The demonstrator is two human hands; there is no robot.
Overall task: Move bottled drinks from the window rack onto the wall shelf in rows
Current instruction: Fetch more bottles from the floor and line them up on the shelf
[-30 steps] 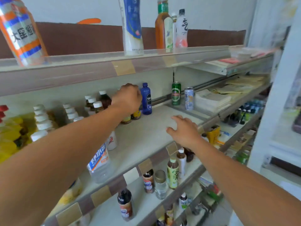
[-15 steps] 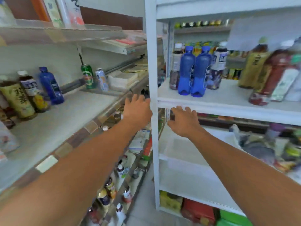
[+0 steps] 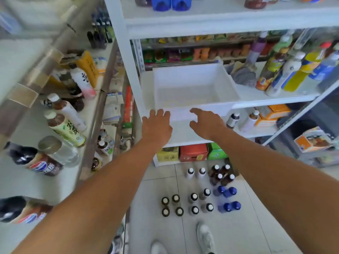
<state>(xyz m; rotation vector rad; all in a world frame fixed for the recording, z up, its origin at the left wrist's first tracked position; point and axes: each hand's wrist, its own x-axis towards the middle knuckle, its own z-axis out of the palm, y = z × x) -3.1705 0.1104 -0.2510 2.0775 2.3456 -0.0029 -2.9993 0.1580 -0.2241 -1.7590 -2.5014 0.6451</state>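
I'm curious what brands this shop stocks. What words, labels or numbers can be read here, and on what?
No text reads clearly enough to quote.
Green-label bottle: large dark Chinese characters, blurred.
White bottle: dark brush characters, blurred.
Cola bottle: red, white and blue round logo, lettering blurred.
Boxes: print too small.

L hand [image 3: 157, 125], R hand [image 3: 207, 124], fingers relaxed
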